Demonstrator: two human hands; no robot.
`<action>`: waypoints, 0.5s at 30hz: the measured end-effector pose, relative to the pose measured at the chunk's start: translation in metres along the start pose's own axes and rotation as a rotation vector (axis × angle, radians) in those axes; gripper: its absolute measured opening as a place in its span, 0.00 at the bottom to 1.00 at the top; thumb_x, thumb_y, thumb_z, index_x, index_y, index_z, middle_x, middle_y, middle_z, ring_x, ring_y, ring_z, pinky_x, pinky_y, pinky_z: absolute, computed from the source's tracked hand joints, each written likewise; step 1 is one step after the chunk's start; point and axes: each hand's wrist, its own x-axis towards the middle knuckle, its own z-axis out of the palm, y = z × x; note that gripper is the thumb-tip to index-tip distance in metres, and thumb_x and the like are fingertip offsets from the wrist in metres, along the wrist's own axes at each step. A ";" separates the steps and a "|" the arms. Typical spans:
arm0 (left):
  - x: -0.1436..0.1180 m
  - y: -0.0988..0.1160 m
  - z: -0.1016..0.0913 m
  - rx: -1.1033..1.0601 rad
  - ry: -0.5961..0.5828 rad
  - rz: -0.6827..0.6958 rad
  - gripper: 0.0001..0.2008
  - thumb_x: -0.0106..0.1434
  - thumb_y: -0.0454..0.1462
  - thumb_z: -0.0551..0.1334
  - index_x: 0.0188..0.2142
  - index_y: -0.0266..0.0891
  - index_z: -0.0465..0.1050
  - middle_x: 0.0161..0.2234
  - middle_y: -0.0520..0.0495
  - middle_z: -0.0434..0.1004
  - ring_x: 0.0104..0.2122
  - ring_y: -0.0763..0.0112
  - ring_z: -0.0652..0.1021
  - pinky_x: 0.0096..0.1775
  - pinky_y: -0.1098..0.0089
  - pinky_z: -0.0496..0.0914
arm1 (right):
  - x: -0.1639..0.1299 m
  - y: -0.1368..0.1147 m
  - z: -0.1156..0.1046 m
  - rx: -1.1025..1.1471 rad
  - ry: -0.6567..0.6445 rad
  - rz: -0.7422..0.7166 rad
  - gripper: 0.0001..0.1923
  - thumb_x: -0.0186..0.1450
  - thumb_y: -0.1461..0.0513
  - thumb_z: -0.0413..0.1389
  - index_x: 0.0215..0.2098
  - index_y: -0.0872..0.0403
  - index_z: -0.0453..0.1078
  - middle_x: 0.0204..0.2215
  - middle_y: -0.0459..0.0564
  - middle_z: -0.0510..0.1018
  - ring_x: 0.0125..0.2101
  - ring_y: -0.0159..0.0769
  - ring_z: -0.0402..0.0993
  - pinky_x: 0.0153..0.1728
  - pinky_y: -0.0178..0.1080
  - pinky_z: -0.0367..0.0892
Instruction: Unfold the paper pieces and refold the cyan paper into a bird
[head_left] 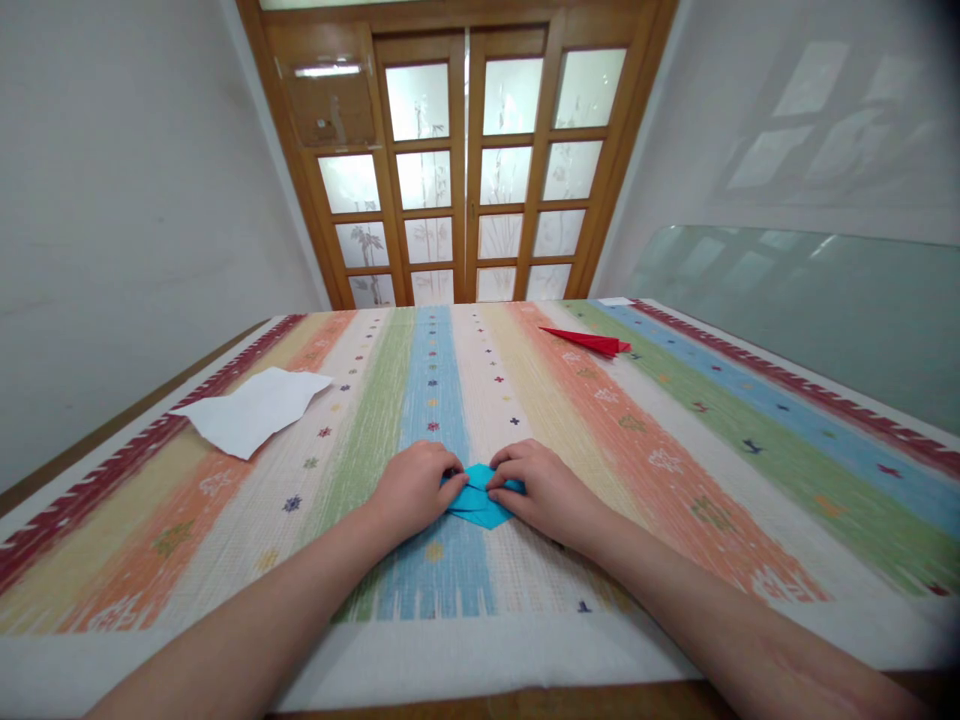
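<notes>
A small folded piece of blue paper (484,508) lies on the striped tablecloth in front of me, with creases and overlapping flaps on its upper face. My left hand (421,485) grips its left edge, thumb on top and fingers curled at the side. From the other side, my right hand (541,490) pinches the right part, its thumb and fingertips close together on the paper. Both hands rest low on the cloth, and the fingers cover the paper's left and right ends.
A white paper sheet (259,408) lies to the left on the striped tablecloth (375,430). Farther back on the right is a folded red paper piece (589,342). A small white piece (616,301) sits at the far edge. Wooden glass-paned doors (465,160) stand beyond the table.
</notes>
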 end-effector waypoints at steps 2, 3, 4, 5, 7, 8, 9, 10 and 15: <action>0.000 0.001 0.000 0.006 0.003 -0.016 0.09 0.66 0.41 0.62 0.38 0.41 0.80 0.36 0.46 0.80 0.40 0.60 0.77 0.44 0.62 0.69 | 0.000 -0.001 0.000 0.001 0.005 0.009 0.05 0.63 0.65 0.64 0.34 0.48 0.81 0.39 0.47 0.81 0.41 0.39 0.73 0.47 0.42 0.64; -0.001 0.001 0.001 0.006 0.009 -0.024 0.08 0.66 0.40 0.62 0.38 0.41 0.80 0.36 0.46 0.80 0.40 0.60 0.77 0.44 0.62 0.69 | 0.000 -0.001 0.000 0.003 0.007 0.013 0.05 0.63 0.65 0.64 0.33 0.48 0.81 0.38 0.47 0.81 0.41 0.39 0.73 0.47 0.42 0.64; -0.001 0.001 0.001 0.003 0.015 -0.032 0.07 0.65 0.40 0.63 0.37 0.41 0.80 0.36 0.46 0.80 0.40 0.60 0.77 0.44 0.62 0.69 | 0.000 -0.001 0.000 0.005 0.009 0.016 0.05 0.63 0.66 0.64 0.33 0.48 0.81 0.38 0.47 0.81 0.41 0.39 0.73 0.47 0.42 0.64; -0.001 0.001 0.002 0.000 0.021 -0.037 0.07 0.65 0.39 0.63 0.37 0.41 0.80 0.36 0.46 0.80 0.40 0.60 0.77 0.44 0.62 0.69 | 0.000 -0.001 0.000 0.007 0.010 0.019 0.05 0.63 0.66 0.64 0.33 0.48 0.81 0.38 0.47 0.81 0.41 0.39 0.73 0.47 0.42 0.64; -0.001 0.000 0.004 -0.009 0.030 -0.044 0.07 0.64 0.38 0.62 0.36 0.41 0.79 0.36 0.46 0.80 0.40 0.59 0.77 0.44 0.61 0.70 | 0.000 -0.002 0.000 0.009 0.010 0.026 0.05 0.63 0.66 0.63 0.33 0.49 0.81 0.37 0.47 0.81 0.41 0.39 0.73 0.47 0.42 0.64; -0.001 0.000 0.005 -0.014 0.033 -0.047 0.06 0.64 0.38 0.62 0.36 0.42 0.80 0.35 0.46 0.80 0.40 0.59 0.77 0.43 0.60 0.70 | 0.000 -0.002 0.000 0.009 0.010 0.029 0.06 0.63 0.66 0.63 0.33 0.49 0.81 0.37 0.48 0.81 0.41 0.39 0.73 0.47 0.43 0.64; -0.001 -0.001 0.006 -0.020 0.034 -0.049 0.06 0.64 0.37 0.62 0.35 0.42 0.80 0.35 0.46 0.80 0.40 0.59 0.77 0.43 0.60 0.70 | 0.000 -0.002 0.000 0.009 0.011 0.032 0.06 0.63 0.66 0.63 0.32 0.49 0.80 0.37 0.48 0.81 0.41 0.40 0.73 0.47 0.43 0.64; -0.001 -0.001 0.006 -0.025 0.037 -0.052 0.06 0.64 0.37 0.62 0.35 0.42 0.80 0.35 0.46 0.80 0.40 0.59 0.77 0.43 0.60 0.70 | 0.000 -0.002 0.000 0.009 0.012 0.033 0.06 0.63 0.66 0.63 0.32 0.49 0.80 0.37 0.48 0.81 0.41 0.40 0.73 0.47 0.43 0.64; -0.001 -0.003 0.003 -0.027 0.053 -0.112 0.05 0.61 0.37 0.63 0.32 0.41 0.79 0.34 0.45 0.80 0.38 0.61 0.77 0.41 0.62 0.70 | 0.000 -0.002 0.000 0.009 0.023 0.033 0.06 0.63 0.66 0.63 0.31 0.49 0.80 0.38 0.48 0.81 0.42 0.41 0.73 0.47 0.43 0.64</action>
